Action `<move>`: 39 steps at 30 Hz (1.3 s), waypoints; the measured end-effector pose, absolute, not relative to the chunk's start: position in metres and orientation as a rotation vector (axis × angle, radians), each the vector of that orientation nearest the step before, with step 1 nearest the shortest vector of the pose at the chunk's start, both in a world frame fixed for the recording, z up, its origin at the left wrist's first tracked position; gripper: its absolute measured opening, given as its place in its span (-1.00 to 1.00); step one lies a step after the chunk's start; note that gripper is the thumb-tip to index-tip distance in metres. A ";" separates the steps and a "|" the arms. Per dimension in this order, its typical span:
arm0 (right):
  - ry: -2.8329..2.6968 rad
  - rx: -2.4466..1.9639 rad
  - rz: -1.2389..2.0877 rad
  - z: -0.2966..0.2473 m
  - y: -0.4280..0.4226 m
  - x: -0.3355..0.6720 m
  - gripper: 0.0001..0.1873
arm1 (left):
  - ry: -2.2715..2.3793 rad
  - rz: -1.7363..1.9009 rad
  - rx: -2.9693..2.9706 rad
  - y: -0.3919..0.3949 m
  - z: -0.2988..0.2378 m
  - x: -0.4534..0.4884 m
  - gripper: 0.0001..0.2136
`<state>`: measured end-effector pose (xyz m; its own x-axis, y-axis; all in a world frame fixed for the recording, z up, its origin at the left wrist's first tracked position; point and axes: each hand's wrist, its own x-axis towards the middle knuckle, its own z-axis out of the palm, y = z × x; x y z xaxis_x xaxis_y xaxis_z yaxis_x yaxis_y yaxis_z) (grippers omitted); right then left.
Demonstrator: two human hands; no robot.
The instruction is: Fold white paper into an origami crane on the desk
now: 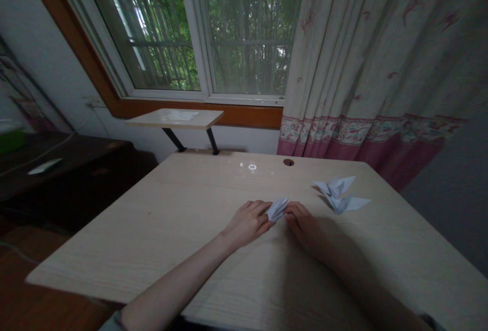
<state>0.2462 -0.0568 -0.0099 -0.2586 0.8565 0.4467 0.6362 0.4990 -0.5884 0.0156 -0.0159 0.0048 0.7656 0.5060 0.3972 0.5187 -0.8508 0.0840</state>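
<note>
A small folded piece of white paper (pixel 277 209) is between my two hands, just above or on the desk top. My left hand (pixel 249 222) grips its left side, thumb below and fingers above. At its right end, my right hand (pixel 301 220) pinches the edge with curled fingers. To the right on the desk lie two folded paper cranes (pixel 337 196), close together with their wings spread.
The light wood desk (pixel 183 224) carries a raised shelf (pixel 152 118) at its back left, with white paper (pixel 181 115) on it. A cable hole (pixel 288 162) is near the back edge. Behind are a window and a curtain (pixel 343 66); a dark cabinet (pixel 76 168) stands left.
</note>
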 end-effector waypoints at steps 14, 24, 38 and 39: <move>-1.951 -1.036 0.589 -0.020 -0.059 0.248 -0.71 | -0.546 -0.987 -2.843 -0.021 -0.001 0.015 -0.84; -1.777 -1.043 0.922 -0.015 -0.060 0.241 -0.87 | -0.523 -0.968 -2.818 -0.020 0.003 0.012 -0.81; -1.752 -1.116 0.946 -0.018 -0.060 0.241 -0.91 | -0.579 -1.088 -2.830 -0.021 0.003 0.011 -0.81; -1.750 -1.123 0.934 -0.016 -0.061 0.241 -0.91 | -0.601 -1.121 -2.842 -0.021 0.003 0.011 -0.82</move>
<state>0.2409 -0.0613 -0.0162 -0.2503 0.9355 0.2492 0.3137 0.3219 -0.8933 0.0111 -0.0210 0.0027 0.6664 0.3421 0.6625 0.3619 -0.9252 0.1138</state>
